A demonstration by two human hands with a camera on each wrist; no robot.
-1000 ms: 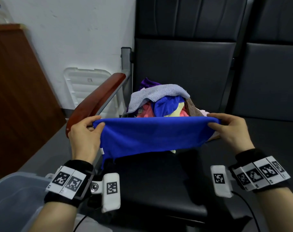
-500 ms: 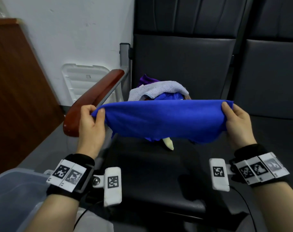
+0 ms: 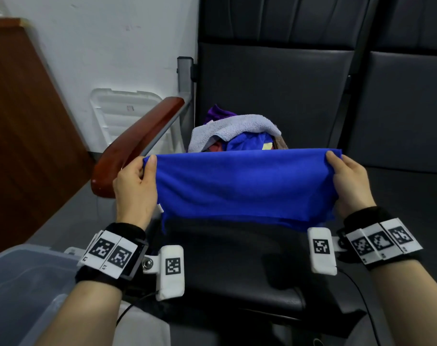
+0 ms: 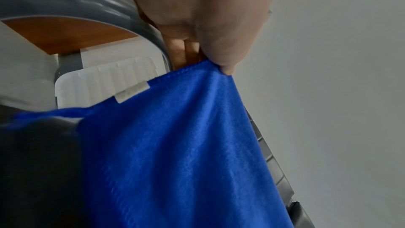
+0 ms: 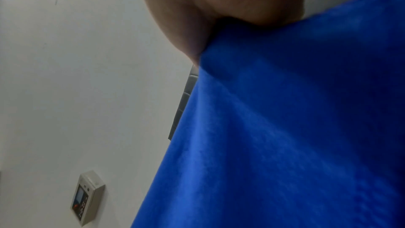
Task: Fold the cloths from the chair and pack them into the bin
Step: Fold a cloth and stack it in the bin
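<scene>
Above the black padded chair seat point(image 3: 237, 258), the left hand point(image 3: 135, 188) and right hand point(image 3: 349, 183) are each pinching a corner of the bright blue microfibre cloth point(image 3: 242, 186), stretching it flat, likely for folding.

Fleecy matt blue cloth point(image 3: 240, 186)

Colours on my feed
I see a royal-blue cloth point(image 3: 242, 186), black chair point(image 3: 275, 91), red-brown armrest point(image 3: 137, 146), and beyond my fingers a pale-grey towel point(image 3: 235, 127).
</scene>
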